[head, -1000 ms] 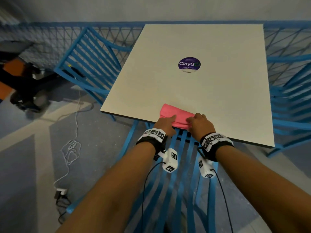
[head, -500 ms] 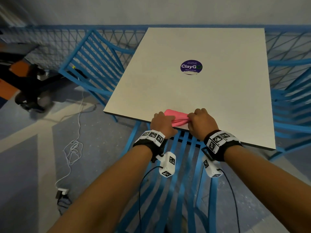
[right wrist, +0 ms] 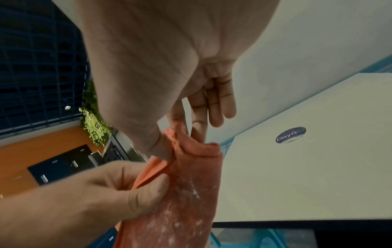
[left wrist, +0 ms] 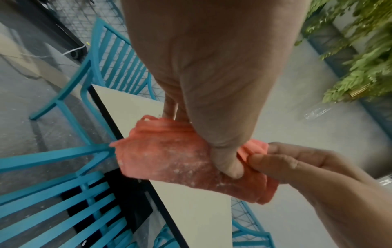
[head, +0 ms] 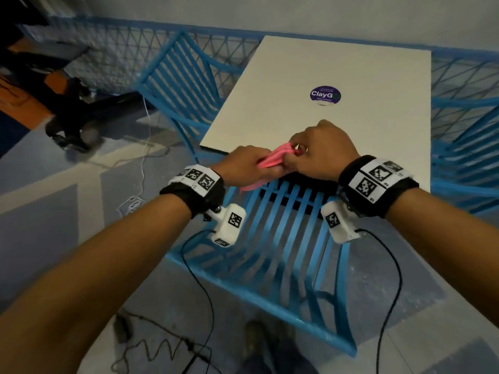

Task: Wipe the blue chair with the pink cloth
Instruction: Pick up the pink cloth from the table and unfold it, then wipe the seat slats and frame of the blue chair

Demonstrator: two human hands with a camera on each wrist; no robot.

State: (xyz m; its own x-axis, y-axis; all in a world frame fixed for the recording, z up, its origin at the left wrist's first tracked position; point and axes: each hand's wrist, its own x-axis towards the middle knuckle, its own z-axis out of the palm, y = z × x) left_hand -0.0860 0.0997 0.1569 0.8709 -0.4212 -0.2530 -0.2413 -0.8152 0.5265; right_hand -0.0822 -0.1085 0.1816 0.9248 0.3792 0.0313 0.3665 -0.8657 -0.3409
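Pink cloth [head: 270, 160] flecked with white dust, blue slatted chair [head: 280, 238], off-white table [head: 364, 130] with a purple round sticker [head: 325, 95], black-and-white patterned wristbands [head: 198, 182]

The pink cloth [left wrist: 169, 161] is soft, folded fabric with a slightly napped, matt face flecked with pale dusty specks. The blue chair [head: 283, 238] looks like painted metal slats, smooth with a dull sheen. The table [head: 351, 147] top is flat, matt off-white, bearing a glossy round sticker [head: 325, 95].
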